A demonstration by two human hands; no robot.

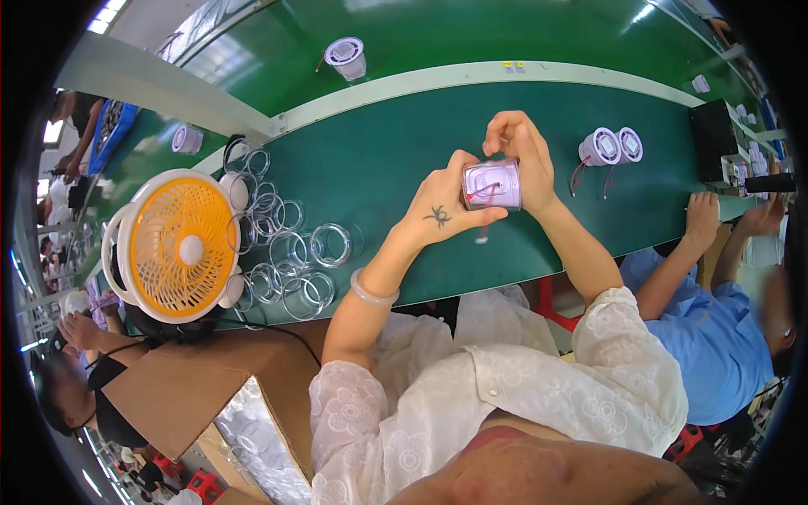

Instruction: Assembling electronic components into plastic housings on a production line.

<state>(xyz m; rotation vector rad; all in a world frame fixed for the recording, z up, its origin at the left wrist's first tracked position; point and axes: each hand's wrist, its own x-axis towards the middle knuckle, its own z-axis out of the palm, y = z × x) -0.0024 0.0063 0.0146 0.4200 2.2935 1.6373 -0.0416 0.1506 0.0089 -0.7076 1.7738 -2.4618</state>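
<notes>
Fingers of your left hand (436, 202) hold the clear cup (494, 200), lilac unit (481, 177) inside, against the thumb; just right of them, your right hand (528, 164) curls loosely, gripping nothing. Keep the left hold steady, easing the reddish wire (485, 193) clear of the rim.

Bright, even light reaches my hands (442, 199); a white glare streaks the green surface (471, 35) beyond the pale rail (404, 90), which bows in the fisheye distortion.
</notes>
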